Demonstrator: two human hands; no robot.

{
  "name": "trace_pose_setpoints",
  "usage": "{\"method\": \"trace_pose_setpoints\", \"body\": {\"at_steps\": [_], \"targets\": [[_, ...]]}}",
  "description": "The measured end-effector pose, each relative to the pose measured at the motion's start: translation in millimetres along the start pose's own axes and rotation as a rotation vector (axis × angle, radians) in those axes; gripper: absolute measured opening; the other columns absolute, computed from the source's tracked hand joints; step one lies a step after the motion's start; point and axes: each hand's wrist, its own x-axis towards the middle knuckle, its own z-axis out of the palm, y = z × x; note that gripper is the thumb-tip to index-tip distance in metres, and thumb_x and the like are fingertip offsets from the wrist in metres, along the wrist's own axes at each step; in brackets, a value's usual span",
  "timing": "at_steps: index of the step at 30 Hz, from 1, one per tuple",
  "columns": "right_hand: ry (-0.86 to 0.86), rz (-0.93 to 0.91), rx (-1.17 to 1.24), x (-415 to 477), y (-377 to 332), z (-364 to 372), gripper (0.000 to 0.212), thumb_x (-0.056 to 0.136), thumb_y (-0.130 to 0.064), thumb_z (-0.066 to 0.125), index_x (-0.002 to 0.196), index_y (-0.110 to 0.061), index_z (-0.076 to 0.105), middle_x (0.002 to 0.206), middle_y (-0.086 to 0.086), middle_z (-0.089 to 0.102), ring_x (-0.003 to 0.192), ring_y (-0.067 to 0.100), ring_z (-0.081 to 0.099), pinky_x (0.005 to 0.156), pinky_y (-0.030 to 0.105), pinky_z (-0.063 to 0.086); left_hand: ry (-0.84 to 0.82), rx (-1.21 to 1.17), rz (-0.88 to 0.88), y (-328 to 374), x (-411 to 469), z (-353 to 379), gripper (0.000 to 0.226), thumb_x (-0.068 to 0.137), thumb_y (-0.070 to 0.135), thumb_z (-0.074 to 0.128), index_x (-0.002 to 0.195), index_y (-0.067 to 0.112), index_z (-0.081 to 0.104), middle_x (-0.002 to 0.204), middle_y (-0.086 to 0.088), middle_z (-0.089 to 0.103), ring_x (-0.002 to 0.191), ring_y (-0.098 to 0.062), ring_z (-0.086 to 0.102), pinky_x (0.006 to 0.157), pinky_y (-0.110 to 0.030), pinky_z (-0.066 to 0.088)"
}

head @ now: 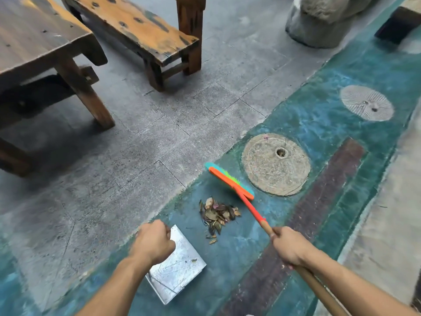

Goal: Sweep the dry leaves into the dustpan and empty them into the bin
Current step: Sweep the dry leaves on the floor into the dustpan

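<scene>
Dry leaves [216, 216] lie in a small loose heap on the teal painted floor strip [239, 247], with a few strays trailing off toward 6 o'clock. The broom [230, 181] has its orange head and teal-green bristles at 1 o'clock from the heap, just beside it but not touching. Its handle slants down to 4 o'clock, where the right hand [288, 246] grasps it with fingers wrapped fully round the wood. The left hand [152, 242] sits at 8 o'clock from the heap, clenched into a fist above the near corner of the metal dustpan [180, 267]; whether the fist grips anything cannot be told. The dustpan lies flat at 7 o'clock from the leaves, near them, with bare floor between.

A round stone disc [275, 164] is set in the floor at 1 o'clock, just behind the broom head. The strip's edge meets grey paving [159, 133] at 10 o'clock, close to the heap. A brown band [319, 197] runs past at 3 o'clock. A wooden table [34, 42] and bench [141, 30] stand well apart at 11 o'clock.
</scene>
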Motion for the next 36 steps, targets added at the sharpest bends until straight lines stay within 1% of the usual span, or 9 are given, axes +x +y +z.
{"method": "trace_pose_setpoints", "body": {"at_steps": [5,8,15,19,23,26,30,34,36], "targets": [[0.055,-0.011,-0.141,30.6,-19.1,26.9,0.036,0.1,-0.034,0.039,0.119,-0.008,0.054,0.116,0.021,0.064,0.086,0.034,0.063,0.065,0.033,0.053,0.067,0.002,0.0,4.2,2.1,17.5,0.016,0.055,0.005,0.04,0.051,0.015,0.028,0.049,-0.001,0.025,0.056,-0.024,0.023,0.049,-0.029,0.023],[0.023,0.001,-0.15,43.7,-26.1,52.5,0.04,0.099,-0.029,0.041,0.132,-0.009,0.049,0.123,0.022,0.058,0.091,0.035,0.06,0.057,0.024,0.045,0.087,-0.006,-0.005,8.7,7.7,28.2,0.016,0.056,0.005,0.042,0.05,0.014,0.03,0.048,-0.001,0.027,0.056,-0.026,0.027,0.049,-0.029,0.027],[-0.162,-0.11,-0.14,9.7,-23.2,120.3,0.058,0.094,-0.016,0.036,0.151,-0.019,0.026,0.128,0.017,0.053,0.108,0.034,0.058,0.092,0.038,0.049,0.097,0.036,-0.03,4.7,33.0,20.4,0.016,0.061,0.003,0.045,0.049,0.011,0.038,0.048,-0.006,0.038,0.058,-0.031,0.036,0.051,-0.03,0.034],[-0.226,-0.135,-0.005,-30.1,-15.7,142.9,0.047,0.095,-0.026,0.04,0.142,-0.029,0.04,0.11,0.011,0.064,0.092,0.033,0.065,0.086,0.037,0.056,0.114,0.028,-0.057,-6.1,39.0,10.8,0.021,0.063,0.002,0.046,0.045,0.011,0.036,0.042,-0.002,0.034,0.056,-0.036,0.036,0.047,-0.029,0.031],[-0.351,-0.169,0.123,-79.0,-12.4,153.5,0.051,0.094,-0.032,0.04,0.14,-0.054,0.037,0.116,-0.004,0.067,0.107,0.017,0.061,0.093,0.02,0.042,0.094,0.013,-0.032,-7.4,40.4,7.0,0.02,0.067,0.006,0.049,0.048,0.01,0.042,0.047,-0.006,0.04,0.058,-0.034,0.034,0.053,-0.032,0.035],[-0.342,-0.22,0.277,-105.7,-5.6,148.8,0.048,0.093,-0.036,0.042,0.129,-0.068,0.042,0.088,-0.018,0.064,0.075,-0.005,0.058,0.076,0.009,0.042,0.056,0.012,0.002,-6.8,39.5,12.4,0.023,0.071,0.005,0.049,0.05,0.01,0.041,0.048,-0.006,0.042,0.063,-0.041,0.038,0.056,-0.031,0.034],[-0.329,-0.219,0.499,-133.2,3.5,142.1,0.042,0.099,-0.036,0.044,0.127,-0.067,0.047,0.066,-0.016,0.053,0.058,-0.004,0.045,0.059,0.01,0.033,0.038,-0.033,0.031,-17.8,40.4,12.3,0.022,0.069,0.011,0.049,0.049,0.011,0.04,0.053,-0.008,0.043,0.078,-0.046,0.057,0.061,-0.033,0.042],[-0.105,-0.105,0.315,-128.7,-12.6,145.8,0.05,0.097,-0.043,0.043,0.117,-0.085,0.026,0.098,-0.011,0.071,0.094,0.006,0.066,0.079,0.016,0.046,-0.012,-0.039,0.081,-26.0,39.9,10.5,0.011,0.063,0.009,0.046,0.052,0.008,0.045,0.052,-0.01,0.043,0.083,-0.045,0.058,0.06,-0.031,0.041],[-0.048,-0.073,0.157,-119.3,-24.4,158.3,0.052,0.097,-0.039,0.037,0.131,-0.073,0.018,0.102,-0.004,0.068,0.099,0.016,0.062,0.083,0.028,0.048,-0.028,-0.034,0.112,-27.5,38.4,9.1,0.011,0.062,0.009,0.045,0.051,0.009,0.045,0.05,-0.009,0.042,0.075,-0.045,0.054,0.062,-0.032,0.044]]}}
